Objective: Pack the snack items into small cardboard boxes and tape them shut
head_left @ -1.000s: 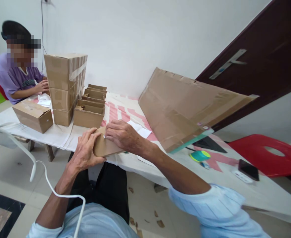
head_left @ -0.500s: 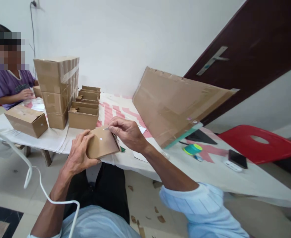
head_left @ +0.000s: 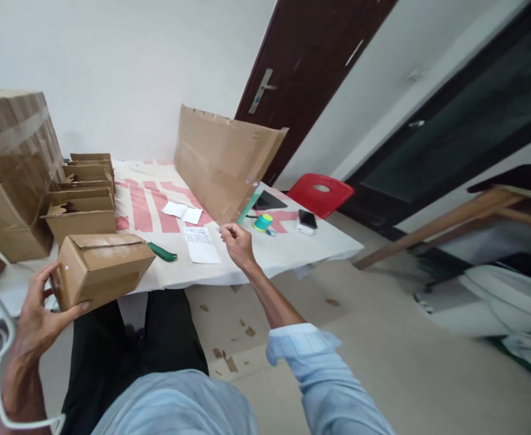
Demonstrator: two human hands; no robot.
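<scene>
My left hand (head_left: 41, 314) grips the end of a small closed cardboard box (head_left: 104, 269), held above my lap at the table's near edge. My right hand (head_left: 237, 241) is out over the table, fingers pinched together on something tiny that I cannot make out. It hovers just right of a white printed label sheet (head_left: 200, 244) lying on the table cloth. A green-handled cutter (head_left: 162, 252) lies between the box and the sheet.
Several open small cartons (head_left: 81, 202) stand in a row beside a stack of taped big boxes (head_left: 11, 163) at left. A large flat cardboard sheet (head_left: 222, 160) leans behind. A tape roll (head_left: 263, 222), a phone (head_left: 308, 218) and a red chair (head_left: 322, 192) are at the right.
The view swung right. My right hand left the box and moved out over the table near the label sheet. My left hand carried the box down and left, holding it alone.
</scene>
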